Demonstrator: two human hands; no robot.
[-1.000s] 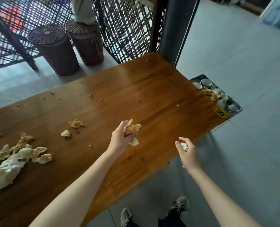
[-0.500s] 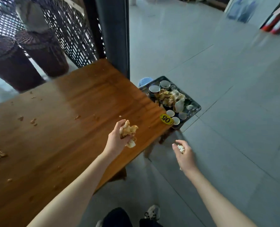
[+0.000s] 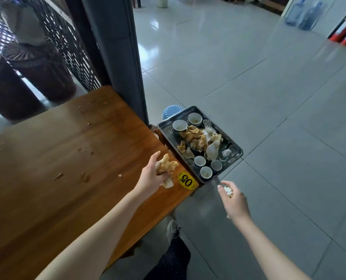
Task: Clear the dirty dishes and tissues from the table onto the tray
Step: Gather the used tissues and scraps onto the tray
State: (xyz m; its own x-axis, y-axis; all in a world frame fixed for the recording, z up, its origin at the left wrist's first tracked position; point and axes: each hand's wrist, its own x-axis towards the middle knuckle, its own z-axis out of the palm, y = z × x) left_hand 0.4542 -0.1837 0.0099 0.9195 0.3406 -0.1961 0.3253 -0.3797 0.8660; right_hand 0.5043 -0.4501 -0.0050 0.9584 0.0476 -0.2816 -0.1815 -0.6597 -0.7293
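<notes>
Head view: the left hand hovers over the desk near its end, just beside the yellow "05" sticker, with its fingers curled round a brown-stained tissue wad that bulges out above and below the fist. The right hand is off the desk edge, over the tiled floor, with thumb and fingers pinching a small white tissue scrap. Both hands are near the tray but neither is above it. The tray stands just beyond the desk's end, apparently on a pale blue stool whose rim shows behind it. It already holds two cups at its far end, three smaller cups at its near end, and between them a heap of used tissues, some white and some stained. On this evidence most of the clearing looks done: the dishes in sight are all on the tray, and the stretch of desk in view carries only scattered crumbs and faint smears. What is left, as far as can be judged, is dropping both handfuls onto the heap. The desk runs out of frame to the left, so whether more tissues or dishes wait there cannot be told. The crumbs are not named in the task and may need wiping separately.
</notes>
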